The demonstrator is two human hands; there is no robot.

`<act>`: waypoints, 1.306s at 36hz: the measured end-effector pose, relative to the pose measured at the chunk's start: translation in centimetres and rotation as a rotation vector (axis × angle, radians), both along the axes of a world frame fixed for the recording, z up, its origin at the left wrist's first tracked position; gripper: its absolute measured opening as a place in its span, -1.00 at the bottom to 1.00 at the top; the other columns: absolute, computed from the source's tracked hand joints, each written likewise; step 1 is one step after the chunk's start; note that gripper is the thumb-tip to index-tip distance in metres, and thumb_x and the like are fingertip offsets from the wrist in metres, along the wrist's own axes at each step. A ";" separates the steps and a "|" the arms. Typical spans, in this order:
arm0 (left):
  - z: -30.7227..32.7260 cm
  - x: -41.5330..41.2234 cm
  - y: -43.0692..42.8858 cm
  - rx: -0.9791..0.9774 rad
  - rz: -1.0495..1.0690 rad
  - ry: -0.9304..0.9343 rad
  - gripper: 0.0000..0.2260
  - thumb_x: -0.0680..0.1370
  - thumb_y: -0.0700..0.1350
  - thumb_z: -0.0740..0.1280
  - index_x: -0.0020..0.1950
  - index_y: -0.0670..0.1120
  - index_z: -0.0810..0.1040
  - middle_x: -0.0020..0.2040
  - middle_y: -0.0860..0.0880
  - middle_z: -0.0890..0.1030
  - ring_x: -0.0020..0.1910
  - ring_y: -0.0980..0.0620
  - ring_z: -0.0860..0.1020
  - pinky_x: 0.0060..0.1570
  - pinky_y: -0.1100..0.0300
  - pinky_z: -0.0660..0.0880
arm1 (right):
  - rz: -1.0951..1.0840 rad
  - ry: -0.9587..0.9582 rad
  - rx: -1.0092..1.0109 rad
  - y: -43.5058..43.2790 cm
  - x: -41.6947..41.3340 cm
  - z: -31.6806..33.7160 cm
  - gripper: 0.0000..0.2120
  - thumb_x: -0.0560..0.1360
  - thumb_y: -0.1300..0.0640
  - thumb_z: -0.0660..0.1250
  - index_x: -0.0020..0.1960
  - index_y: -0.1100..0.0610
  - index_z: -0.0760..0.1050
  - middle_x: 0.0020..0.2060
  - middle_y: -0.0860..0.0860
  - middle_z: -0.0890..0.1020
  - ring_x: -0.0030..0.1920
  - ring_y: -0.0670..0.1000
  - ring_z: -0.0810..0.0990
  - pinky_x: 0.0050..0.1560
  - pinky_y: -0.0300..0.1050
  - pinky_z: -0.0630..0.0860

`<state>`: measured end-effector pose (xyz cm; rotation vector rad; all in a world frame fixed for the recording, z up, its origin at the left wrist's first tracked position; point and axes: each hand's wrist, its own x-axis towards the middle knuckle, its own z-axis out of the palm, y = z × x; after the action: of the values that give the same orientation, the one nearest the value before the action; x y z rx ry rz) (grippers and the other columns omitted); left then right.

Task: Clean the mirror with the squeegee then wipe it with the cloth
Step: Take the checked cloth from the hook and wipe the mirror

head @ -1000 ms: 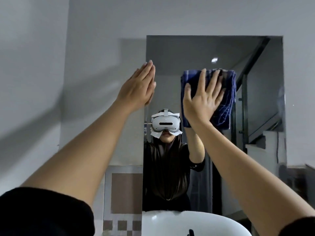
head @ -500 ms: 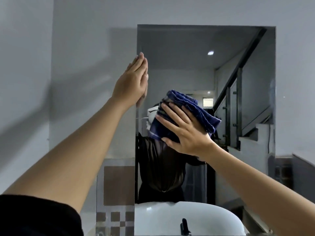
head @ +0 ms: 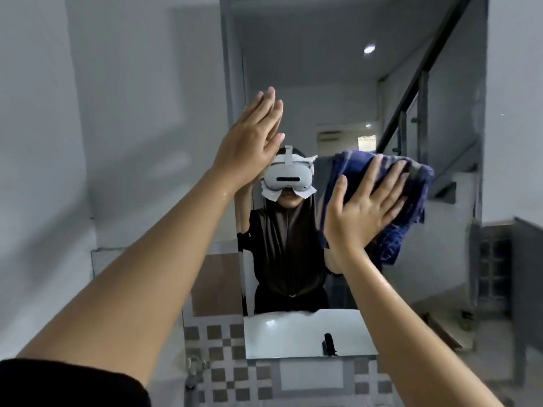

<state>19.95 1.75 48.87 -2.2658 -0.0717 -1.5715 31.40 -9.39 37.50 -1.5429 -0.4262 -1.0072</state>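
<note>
While the right hand (head: 363, 212) is pressing the bunched dark-blue terry cloth (head: 411, 207) flat-palmed against the tall wall mirror (head: 367, 92), nothing is gripping it, so a slackening push could be letting it slide down toward the white basin (head: 296, 333). The left hand (head: 249, 142) is lying open and empty along the mirror's left edge. No squeegee is showing, and motion blur is smearing the cloth's folds.

Wall (head: 132, 113): pale grey, plain above, with a band of brown-and-white checker tile (head: 223, 342) low down. Mirror (head: 323, 83) mounted flat on it, tall, upright. Pressed flat against the glass: blue cloth (head: 417, 207), right of centre, bunched and hanging a little at its lower edge. White basin (head: 293, 333) sits at the mirror's foot, a dark tap (head: 328, 343) on it.
</note>
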 end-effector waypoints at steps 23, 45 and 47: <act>-10.3 3.1 -1.2 -0.157 -0.039 -0.202 -0.54 0.59 -0.11 0.20 0.47 -0.11 0.21 0.50 -0.19 0.14 0.49 -0.07 0.06 0.45 0.20 -0.12 | -0.023 -0.081 -0.291 -10.2 9.6 -9.1 -0.38 0.49 -0.16 0.04 0.50 0.00 0.05 0.52 0.12 0.06 0.49 0.15 0.02 0.45 0.06 -0.09; -19.4 -0.4 -0.8 -0.307 -0.064 -0.006 -0.47 0.58 -0.16 0.24 0.50 -0.11 0.10 0.53 -0.14 -0.05 0.50 0.02 -0.13 0.47 0.07 -0.09 | -0.012 -0.795 -0.960 -5.0 4.5 -18.2 -0.41 0.50 -0.16 0.18 0.47 -0.02 0.16 0.46 0.06 0.19 0.48 0.07 0.13 0.47 0.04 0.01; -20.8 -0.1 -1.2 -0.336 -0.083 -0.005 -0.48 0.58 -0.18 0.24 0.49 -0.13 0.13 0.53 -0.16 -0.02 0.51 0.01 -0.12 0.47 0.11 -0.11 | -0.056 -0.622 -0.887 -7.7 6.6 -18.7 -0.39 0.49 -0.20 0.16 0.48 -0.05 0.12 0.47 0.06 0.19 0.47 0.09 0.13 0.46 0.02 0.00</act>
<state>19.88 0.58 28.10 -2.5463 -0.2644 -1.7160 38.01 -17.09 18.79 -1.9780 -1.4147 -1.4430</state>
